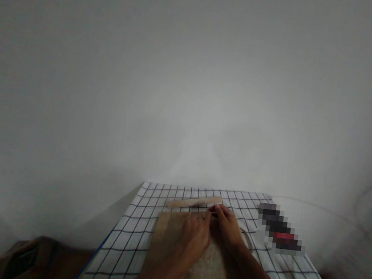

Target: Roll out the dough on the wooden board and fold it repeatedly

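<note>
A tan wooden board (202, 271) lies on the checked tablecloth in front of me. My left hand (197, 231) is over its upper middle, with the fingers curled and closed. Just to the right, my right hand (227, 221) has its thumb and fingers pinched together near the board's far edge. The two hands almost meet, and whatever is between their fingertips is too small and dim to name. Beyond the board, close to the fingertips, lies a long pale strip that looks like wood (194, 202).
The white cloth with black grid lines (128, 236) covers the table, which stands against a plain grey wall (191, 91). A pixelated dark and red item (279, 228) lies at the right. A thin cable (328, 211) runs along the right. Brown furniture (34, 256) stands at lower left.
</note>
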